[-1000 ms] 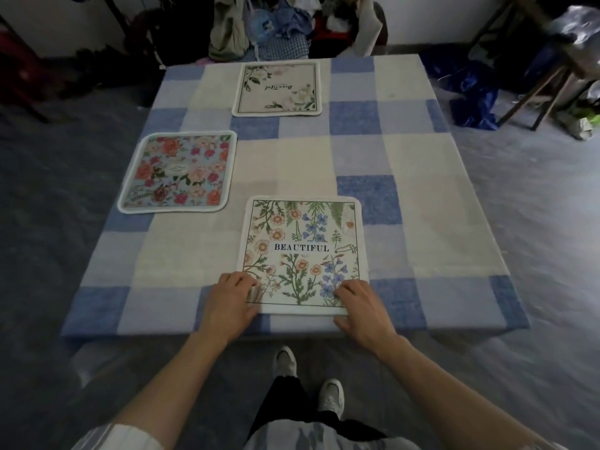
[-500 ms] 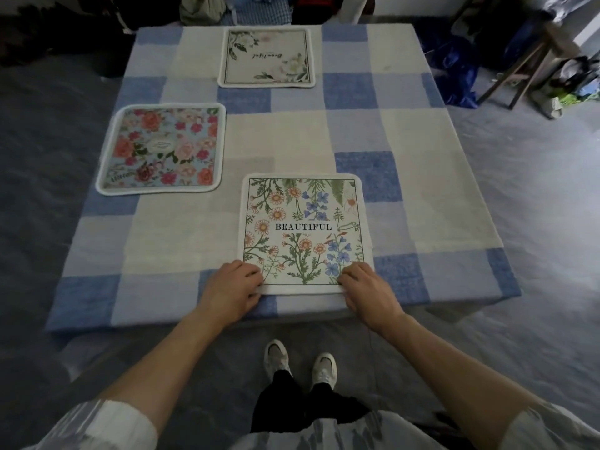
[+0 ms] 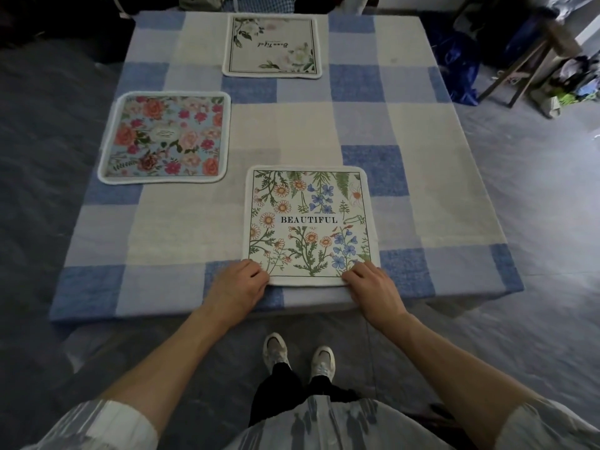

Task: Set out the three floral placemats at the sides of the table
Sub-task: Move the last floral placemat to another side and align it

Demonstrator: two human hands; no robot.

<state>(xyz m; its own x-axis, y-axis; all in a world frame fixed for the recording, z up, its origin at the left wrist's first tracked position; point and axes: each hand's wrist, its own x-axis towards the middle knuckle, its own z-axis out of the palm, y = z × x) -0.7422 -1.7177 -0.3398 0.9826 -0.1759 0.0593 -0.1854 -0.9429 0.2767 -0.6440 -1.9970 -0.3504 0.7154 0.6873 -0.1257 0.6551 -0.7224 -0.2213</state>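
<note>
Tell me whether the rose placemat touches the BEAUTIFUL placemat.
Apart. The head view shows a strip of checked tablecloth between the rose placemat's near right corner and the BEAUTIFUL placemat's far left corner.

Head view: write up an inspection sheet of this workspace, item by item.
Surface: table under a blue-and-cream checked cloth.
Job's things: BEAUTIFUL placemat flat at the near side; rose placemat at the left side; pale placemat at the far side, its lettering upside down from here.
Clutter: nothing seen.
Grippers: left hand holds the BEAUTIFUL placemat's near left corner, right hand its near right corner.
Cables: nothing seen.
Surroundings: grey floor covering; wooden stool and blue bag to the right; clothes heap beyond the far edge.
</note>
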